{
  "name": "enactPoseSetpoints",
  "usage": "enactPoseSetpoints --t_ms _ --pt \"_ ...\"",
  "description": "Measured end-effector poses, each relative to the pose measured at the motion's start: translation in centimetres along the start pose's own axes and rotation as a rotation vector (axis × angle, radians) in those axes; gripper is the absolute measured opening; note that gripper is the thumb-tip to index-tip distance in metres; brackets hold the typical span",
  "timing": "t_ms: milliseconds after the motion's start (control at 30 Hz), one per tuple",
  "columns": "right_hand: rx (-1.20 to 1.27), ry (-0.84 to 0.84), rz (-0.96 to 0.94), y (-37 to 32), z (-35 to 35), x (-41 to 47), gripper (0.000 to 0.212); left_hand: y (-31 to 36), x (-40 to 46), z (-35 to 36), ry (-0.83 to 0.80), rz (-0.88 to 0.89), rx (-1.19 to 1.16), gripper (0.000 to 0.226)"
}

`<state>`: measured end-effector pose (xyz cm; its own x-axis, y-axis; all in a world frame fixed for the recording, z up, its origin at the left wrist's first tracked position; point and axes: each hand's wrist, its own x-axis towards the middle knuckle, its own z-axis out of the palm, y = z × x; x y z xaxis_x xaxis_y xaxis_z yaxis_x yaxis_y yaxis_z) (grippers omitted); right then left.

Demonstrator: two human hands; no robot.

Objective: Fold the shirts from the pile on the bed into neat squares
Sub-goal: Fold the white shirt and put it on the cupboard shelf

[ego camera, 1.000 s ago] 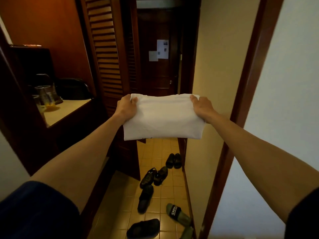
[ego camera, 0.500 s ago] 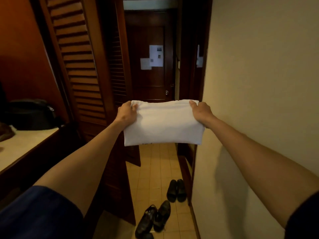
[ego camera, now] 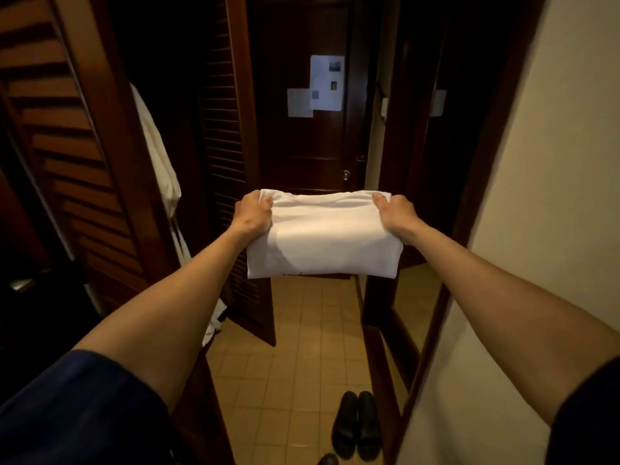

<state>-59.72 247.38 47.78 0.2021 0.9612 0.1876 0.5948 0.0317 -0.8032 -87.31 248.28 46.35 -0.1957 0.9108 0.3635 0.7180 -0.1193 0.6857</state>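
The folded white shirt (ego camera: 322, 236), soft and rectangular, is still gripped by left hand (ego camera: 252, 213) and right hand (ego camera: 396, 214); a hanging white garment (ego camera: 157, 156) has been revealed.

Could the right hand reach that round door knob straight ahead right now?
Probably not: the right hand grips the folded white shirt together with the left hand, and the door knob looks well beyond both outstretched arms.

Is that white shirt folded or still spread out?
Folded. The white shirt forms a compact rectangle, collar at its top edge, held up by the left hand and right hand.
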Motion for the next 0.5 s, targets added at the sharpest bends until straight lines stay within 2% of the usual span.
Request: enactPoseSetpoints --t_ms 200,500 --pt "-0.029 -0.146 -0.105 -2.5 8.7 16.7 0.055 -5.2 13.3 3.2 0.094 -0.17 0.046 0.039" --pt "-0.042 -0.395 -0.263 -8.2 25.6 31.5 0.056 -17.7 25.9 1.8 0.247 -0.453 0.05 0.044"
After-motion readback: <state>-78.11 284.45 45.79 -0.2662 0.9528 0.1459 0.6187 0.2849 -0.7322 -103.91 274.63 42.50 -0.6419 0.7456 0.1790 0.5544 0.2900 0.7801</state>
